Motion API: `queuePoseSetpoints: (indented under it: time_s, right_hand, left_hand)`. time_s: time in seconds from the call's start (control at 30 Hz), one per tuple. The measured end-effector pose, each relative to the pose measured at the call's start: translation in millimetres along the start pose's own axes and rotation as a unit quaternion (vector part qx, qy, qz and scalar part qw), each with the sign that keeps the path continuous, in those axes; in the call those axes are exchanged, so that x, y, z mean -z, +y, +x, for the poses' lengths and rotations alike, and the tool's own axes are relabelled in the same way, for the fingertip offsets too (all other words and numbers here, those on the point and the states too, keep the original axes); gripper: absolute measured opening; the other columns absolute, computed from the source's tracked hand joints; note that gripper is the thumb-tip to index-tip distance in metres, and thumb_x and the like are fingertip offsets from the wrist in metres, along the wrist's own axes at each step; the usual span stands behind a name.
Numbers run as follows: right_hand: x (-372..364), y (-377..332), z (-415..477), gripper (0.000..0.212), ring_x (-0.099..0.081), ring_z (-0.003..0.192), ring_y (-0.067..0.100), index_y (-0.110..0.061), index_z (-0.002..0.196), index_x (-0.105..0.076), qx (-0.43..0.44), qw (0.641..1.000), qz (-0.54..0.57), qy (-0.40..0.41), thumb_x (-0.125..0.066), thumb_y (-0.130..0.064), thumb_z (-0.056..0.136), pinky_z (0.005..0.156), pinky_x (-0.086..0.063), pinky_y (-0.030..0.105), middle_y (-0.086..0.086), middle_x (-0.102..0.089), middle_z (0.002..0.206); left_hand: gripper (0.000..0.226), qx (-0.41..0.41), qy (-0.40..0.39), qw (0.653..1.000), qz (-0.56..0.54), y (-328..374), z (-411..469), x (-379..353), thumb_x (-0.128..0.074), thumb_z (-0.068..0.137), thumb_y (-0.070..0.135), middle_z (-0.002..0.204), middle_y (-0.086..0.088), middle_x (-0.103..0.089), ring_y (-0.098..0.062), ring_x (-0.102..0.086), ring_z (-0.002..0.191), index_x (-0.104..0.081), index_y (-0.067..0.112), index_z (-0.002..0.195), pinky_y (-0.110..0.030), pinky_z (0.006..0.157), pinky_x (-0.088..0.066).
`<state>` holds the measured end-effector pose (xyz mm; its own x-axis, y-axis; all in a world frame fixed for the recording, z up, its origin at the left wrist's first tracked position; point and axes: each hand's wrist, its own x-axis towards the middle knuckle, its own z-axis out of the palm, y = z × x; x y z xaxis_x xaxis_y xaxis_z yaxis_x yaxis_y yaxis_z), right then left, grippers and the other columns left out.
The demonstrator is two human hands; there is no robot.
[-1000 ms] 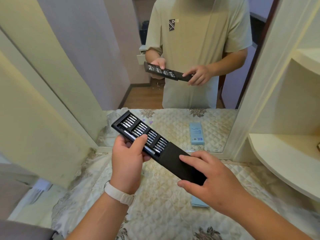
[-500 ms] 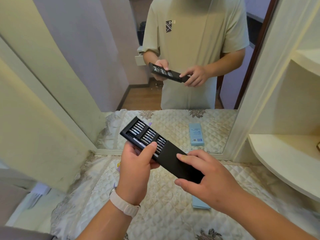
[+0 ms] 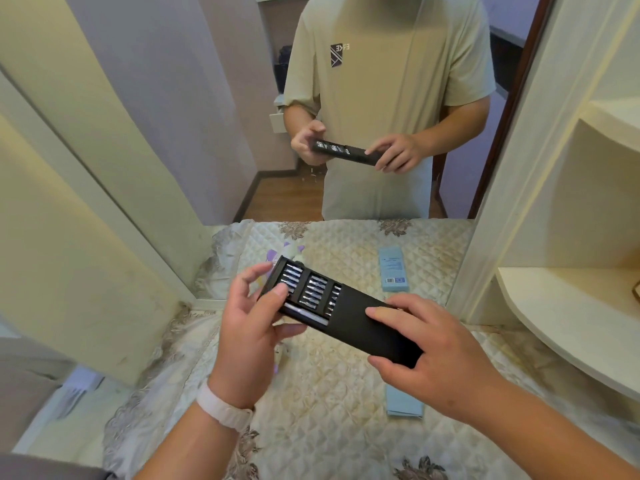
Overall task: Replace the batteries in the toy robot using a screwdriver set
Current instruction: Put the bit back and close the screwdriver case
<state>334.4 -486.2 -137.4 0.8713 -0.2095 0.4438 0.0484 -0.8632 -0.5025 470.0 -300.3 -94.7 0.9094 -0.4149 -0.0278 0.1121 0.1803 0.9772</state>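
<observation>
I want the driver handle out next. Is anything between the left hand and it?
Nothing visible. The silver driver handle lies bare in the tray, just below the left hand's thumb; only its right end reaches the black sleeve that the right hand grips.

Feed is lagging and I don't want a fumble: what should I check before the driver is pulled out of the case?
1. Grip firm: ok; left hand grips the tray, right hand grips the sleeve.
2. Driver visible: ok; it lies along the tray's near edge.
3. Tray out far enough: cannot tell; the driver's end meets the sleeve edge.
4. Correct bit: cannot tell; the bits are too small to read.
5. Batteries ready: cannot tell; a blue box lies on the cloth, contents unseen.
</observation>
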Motion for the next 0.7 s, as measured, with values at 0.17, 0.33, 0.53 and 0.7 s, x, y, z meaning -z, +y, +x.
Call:
queuePoseSetpoints:
  time_s: [0.17,0.33,0.53,0.7]
  right_hand:
    - [4.8,5.2,3.1,0.055,-0.059,0.094,0.015,-0.029,0.122,-0.062,0.060,0.995,-0.073,-0.035,-0.062,-0.055,0.074,0.074,-0.049,0.028,-0.005,-0.062,0.114]
    - [7.5,-1.5,2.2,0.047,-0.054,0.105,-0.003,-0.030,0.119,-0.060,-0.029,0.999,0.024,-0.012,-0.061,-0.055,0.080,0.090,-0.041,0.014,-0.019,-0.059,0.115]
    - [6.8,-2.6,-6.3,0.022,-0.065,0.075,0.013,-0.030,0.108,-0.058,-0.352,0.852,0.388,-0.014,-0.066,-0.021,0.089,0.064,-0.053,0.031,0.001,-0.067,0.096]
    - [-0.8,-9.3,-11.8,0.016,-0.054,0.056,0.025,-0.014,0.106,-0.053,-0.399,0.798,0.450,0.038,-0.058,-0.009,0.092,0.053,-0.043,0.036,0.013,-0.060,0.083]
  left_hand:
    - [0.031,0.016,-0.057,0.984,0.167,9.2,9.0,10.4,-0.065,0.091,0.008,0.097,-0.006,-0.068,-0.017,-0.068,0.073,-0.060,0.030,0.114,-0.029,0.052,-0.053]
    - [0.026,-0.024,-0.027,0.982,0.184,-0.7,10.4,13.9,-0.068,0.087,0.002,0.088,-0.005,-0.061,-0.016,-0.064,0.065,-0.059,0.025,0.092,-0.029,0.046,-0.047]
    - [0.023,0.000,0.023,0.991,0.129,-7.4,7.4,20.8,-0.069,0.087,0.005,0.086,-0.008,-0.060,-0.018,-0.062,0.064,-0.056,0.020,0.097,-0.029,0.044,-0.046]
    - [0.025,0.013,0.014,0.994,0.105,-20.5,-3.5,13.1,-0.072,0.083,0.010,0.080,-0.004,-0.059,-0.020,-0.061,0.061,-0.054,0.021,0.096,-0.032,0.044,-0.045]
